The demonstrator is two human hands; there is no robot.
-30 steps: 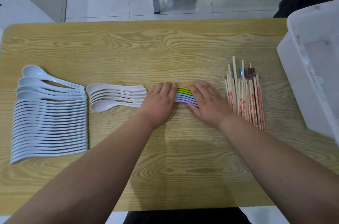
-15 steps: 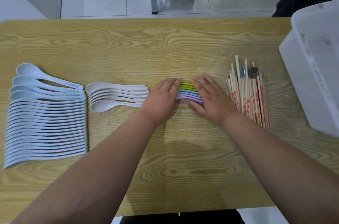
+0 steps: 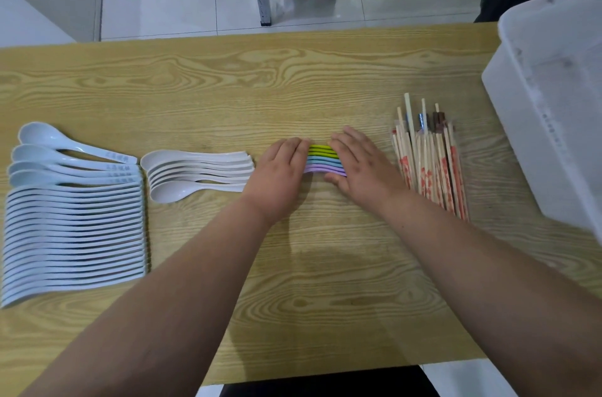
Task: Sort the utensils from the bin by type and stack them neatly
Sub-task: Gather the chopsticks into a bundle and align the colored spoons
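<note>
Pale blue plastic spoons (image 3: 75, 227) at tabletop's left edge; white spoons (image 3: 198, 175); yellow-green-blue-purple spoon stack (image 3: 324, 160); red-printed wooden chopsticks (image 3: 430, 165); translucent white bin (image 3: 553, 97); wood-grain table (image 3: 293, 87).

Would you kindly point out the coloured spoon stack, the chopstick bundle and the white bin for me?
coloured spoon stack (image 3: 324, 159): head view, on the blue handle mid-stack.
chopstick bundle (image 3: 429, 168): head view, on the red-printed wrappers.
white bin (image 3: 527, 136): head view, on its side wall.
</note>
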